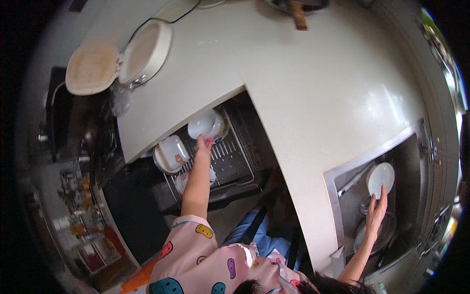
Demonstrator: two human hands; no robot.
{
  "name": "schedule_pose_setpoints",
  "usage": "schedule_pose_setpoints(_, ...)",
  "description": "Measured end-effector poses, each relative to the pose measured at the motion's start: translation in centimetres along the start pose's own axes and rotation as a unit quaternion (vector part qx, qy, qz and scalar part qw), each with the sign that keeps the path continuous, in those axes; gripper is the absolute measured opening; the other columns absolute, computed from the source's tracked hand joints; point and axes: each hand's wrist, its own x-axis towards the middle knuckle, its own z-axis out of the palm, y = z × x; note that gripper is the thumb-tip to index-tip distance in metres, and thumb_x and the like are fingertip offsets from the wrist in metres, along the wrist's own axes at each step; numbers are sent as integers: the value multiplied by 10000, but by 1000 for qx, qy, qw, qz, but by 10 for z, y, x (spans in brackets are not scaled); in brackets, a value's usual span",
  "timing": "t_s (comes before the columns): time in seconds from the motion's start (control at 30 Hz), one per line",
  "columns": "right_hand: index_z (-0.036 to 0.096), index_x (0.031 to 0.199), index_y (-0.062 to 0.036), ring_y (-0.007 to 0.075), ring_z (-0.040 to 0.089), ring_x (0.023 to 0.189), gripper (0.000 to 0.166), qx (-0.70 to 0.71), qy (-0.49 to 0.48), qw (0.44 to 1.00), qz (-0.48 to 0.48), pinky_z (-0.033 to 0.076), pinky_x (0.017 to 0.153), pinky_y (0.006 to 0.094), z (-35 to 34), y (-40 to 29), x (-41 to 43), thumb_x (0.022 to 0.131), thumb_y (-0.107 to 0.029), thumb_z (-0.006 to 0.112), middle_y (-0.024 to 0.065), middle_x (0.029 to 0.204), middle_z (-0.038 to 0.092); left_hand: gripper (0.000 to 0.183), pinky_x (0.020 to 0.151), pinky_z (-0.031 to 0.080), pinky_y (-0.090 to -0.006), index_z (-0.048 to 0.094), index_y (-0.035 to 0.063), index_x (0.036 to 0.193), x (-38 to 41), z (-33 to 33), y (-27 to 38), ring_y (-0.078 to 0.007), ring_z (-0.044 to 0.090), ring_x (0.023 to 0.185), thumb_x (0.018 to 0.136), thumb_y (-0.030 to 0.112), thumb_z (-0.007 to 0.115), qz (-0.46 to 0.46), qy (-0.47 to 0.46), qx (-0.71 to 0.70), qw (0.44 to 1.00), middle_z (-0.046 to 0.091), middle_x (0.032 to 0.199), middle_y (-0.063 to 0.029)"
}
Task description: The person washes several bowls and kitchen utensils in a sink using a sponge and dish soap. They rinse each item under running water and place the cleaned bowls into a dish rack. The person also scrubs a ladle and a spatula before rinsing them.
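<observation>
My left hand (205,144) reaches into a pulled-out dish rack (231,154) and grips the rim of a white bowl (201,125). That bowl leans against other bowls (219,128) at the back of the rack. To its left stands a white rectangular dish (174,151) with a small orange animal print. Lower down, more dishes (181,182) are partly covered by my forearm. Off to the right, my right hand (377,211) holds a white round bowl (380,180) by its edge over the metal sink (332,191).
Below my right hand, more dishware (361,235) lies in the sink. A pale countertop (293,92) runs between rack and sink. At the upper left is an open-lidded cream container (147,55); a pan with a wooden handle (299,16) sits at the top.
</observation>
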Motion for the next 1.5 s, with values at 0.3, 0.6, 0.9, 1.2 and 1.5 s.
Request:
schedule_pose_setpoints(0.3,486,1405,-52,365,501,1305,595,-131,-19,990,-56,362,1140,472,13,21,-3,850,-107,694,197,1372,553,292,683,565,-319,596,55,910,-44,-7,31,-166,604,679,1014,327,579,-51,-180,131,974,644,760,-77)
schedule_pose_setpoints(0.6,628,992,-63,303,618,1094,186,-109,-62,982,-143,471,977,437,49,75,18,815,-65,571,120,1081,674,254,889,558,-387,515,16,1242,-495,114,-25,-221,614,1041,1011,122,523,240,-610,261,708,606,1150,-132)
schedule_pose_setpoints(0.9,665,912,-77,344,698,782,134,93,54,993,-47,560,723,444,14,-18,-20,786,-84,623,157,818,704,549,981,462,-433,511,32,1292,-591,185,-240,-287,553,1140,871,338,687,-199,-552,395,706,554,1272,-167)
schedule_pose_setpoints(1.2,691,906,-34,341,676,944,165,71,63,985,-146,523,887,443,-4,31,-12,794,-144,644,172,972,701,532,822,543,-394,454,111,1318,-558,193,-259,-229,618,999,807,193,580,-128,-608,495,607,571,1176,-92)
schedule_pose_setpoints(1.5,698,1105,-103,319,680,985,282,31,41,991,-122,528,896,413,15,42,-23,831,-97,632,145,1014,721,533,807,539,-417,446,191,1305,-557,194,-278,-230,609,999,794,254,586,-60,-595,489,635,555,1175,-90)
